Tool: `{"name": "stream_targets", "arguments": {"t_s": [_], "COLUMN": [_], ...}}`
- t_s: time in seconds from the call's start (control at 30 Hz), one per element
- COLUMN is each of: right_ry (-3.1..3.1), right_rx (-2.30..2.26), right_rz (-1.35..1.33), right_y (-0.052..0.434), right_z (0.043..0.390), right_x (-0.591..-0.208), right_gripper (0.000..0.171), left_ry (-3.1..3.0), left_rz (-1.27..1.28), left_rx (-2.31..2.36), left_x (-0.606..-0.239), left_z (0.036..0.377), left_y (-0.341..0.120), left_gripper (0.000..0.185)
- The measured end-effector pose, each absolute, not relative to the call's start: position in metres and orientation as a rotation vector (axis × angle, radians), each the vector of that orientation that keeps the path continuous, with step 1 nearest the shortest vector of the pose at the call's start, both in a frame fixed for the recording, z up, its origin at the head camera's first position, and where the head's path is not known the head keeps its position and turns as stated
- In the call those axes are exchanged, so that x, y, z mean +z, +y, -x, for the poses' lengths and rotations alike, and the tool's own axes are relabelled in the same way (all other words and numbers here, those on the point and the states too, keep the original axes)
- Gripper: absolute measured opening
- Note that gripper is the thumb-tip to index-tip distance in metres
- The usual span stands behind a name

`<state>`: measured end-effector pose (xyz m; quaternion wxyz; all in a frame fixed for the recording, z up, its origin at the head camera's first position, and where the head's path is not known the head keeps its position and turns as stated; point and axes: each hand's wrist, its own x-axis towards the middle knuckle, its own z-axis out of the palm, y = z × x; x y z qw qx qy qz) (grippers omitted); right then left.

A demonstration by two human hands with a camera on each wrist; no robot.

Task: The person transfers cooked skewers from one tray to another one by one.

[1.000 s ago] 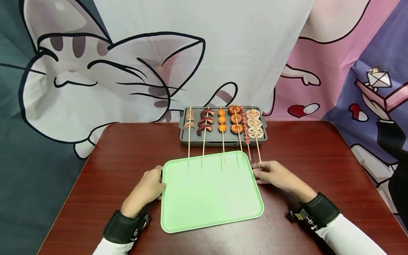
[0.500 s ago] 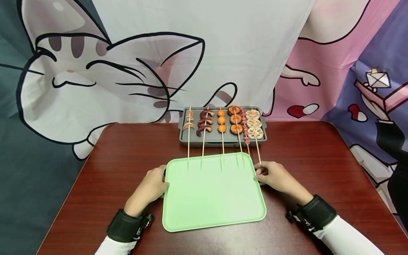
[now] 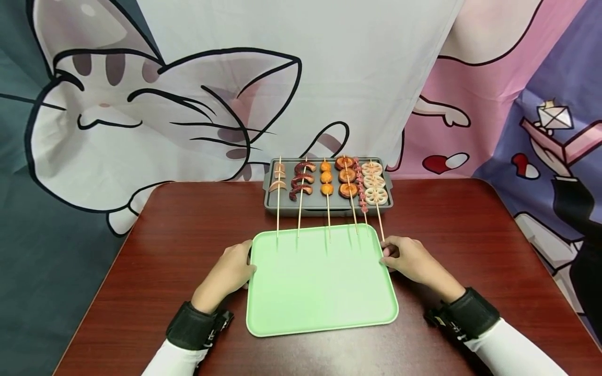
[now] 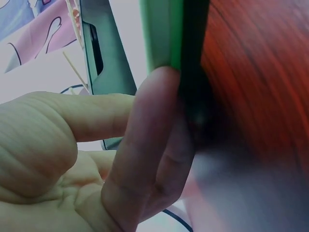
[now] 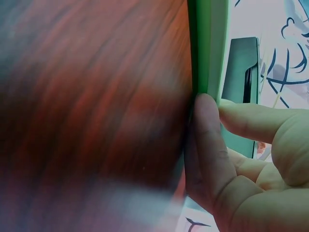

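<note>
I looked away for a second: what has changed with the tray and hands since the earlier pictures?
Both hands, left hand and right hand, slid the green tray rightward along the table while holding its edges. The grey pan of skewers stayed put.

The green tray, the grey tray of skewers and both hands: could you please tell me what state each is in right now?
green tray: empty, flat on the table, held at both side edges
grey tray: behind the green tray, carrying six loaded skewers
skewers: lying side by side, stick ends reaching over the green tray's far rim
left hand: grips the green tray's left edge
right hand: grips its right edge
</note>
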<state>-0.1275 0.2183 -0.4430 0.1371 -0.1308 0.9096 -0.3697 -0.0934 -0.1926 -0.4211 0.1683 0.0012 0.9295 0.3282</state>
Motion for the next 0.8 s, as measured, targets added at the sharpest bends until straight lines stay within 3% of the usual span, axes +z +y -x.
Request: {"name": "stream_targets", "arguments": {"t_s": [0.8], "right_ry": [2.654], "right_rx": [-1.051], "right_rz": [0.310], "right_y": [0.233], "right_z": [0.121], "right_x": [-0.439], "right_gripper": [0.020], "left_ry": [2.629], "left_rz": [-0.046], "left_rx": [0.970], "left_x": [-0.426], "left_z": [0.113], "left_y": [-0.178], "left_gripper": [0.065]}}
